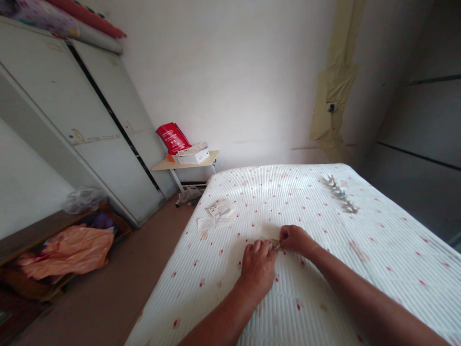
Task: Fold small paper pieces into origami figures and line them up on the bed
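Note:
My left hand (258,264) rests low over the mattress (306,307), its fingers curled around a small brownish-grey piece (275,243). From the other side my right hand (293,239) pinches the same piece between thumb and fingers. Most of it is hidden by my fingers, so its kind cannot be made out. Further right on the mattress lies a row of small grey, pointed pieces (340,193), untouched by either hand. To the left lie crumpled printed papers or clear packets (218,215), apart from my hands.
Beyond the mattress's far left corner stands a small table (165,166) with a white box (194,154) and a red bag (173,138). A metal wardrobe (104,110) stands at the left. An orange plastic bag (72,250) lies on a low wooden piece of furniture.

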Available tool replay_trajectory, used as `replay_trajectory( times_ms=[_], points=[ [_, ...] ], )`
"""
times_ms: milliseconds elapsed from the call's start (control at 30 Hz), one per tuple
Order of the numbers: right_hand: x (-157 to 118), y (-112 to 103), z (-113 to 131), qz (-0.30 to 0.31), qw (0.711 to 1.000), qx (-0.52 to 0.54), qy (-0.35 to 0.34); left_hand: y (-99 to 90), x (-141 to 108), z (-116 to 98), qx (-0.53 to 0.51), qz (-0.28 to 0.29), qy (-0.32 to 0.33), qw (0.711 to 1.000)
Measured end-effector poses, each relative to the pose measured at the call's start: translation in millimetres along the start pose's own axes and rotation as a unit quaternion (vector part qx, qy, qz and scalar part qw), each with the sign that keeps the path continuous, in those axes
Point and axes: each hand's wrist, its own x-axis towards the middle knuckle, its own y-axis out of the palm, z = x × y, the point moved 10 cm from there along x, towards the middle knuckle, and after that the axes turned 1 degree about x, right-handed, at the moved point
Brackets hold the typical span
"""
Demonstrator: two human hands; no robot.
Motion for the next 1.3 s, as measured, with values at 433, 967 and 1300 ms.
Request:
replay_trajectory(
  times_ms=[433, 967, 1300],
  points=[
    [-2, 3, -2, -0.013, 1.0, -0.009, 0.006, -2.8, 1, -2, 0.004, -0.001, 0.003, 1.0],
    [-24, -4, -12, 0.022, 0.967, 0.251, -0.039, -6.4, 10, -9, -0.048, -0.005, 0.098, 0.994],
    [-62, -13, 31, -0.023, 0.981, 0.07, -0.181, -9.8, 13, 0, -0.095, 0.011, 0.084, 0.992]
  ],
)
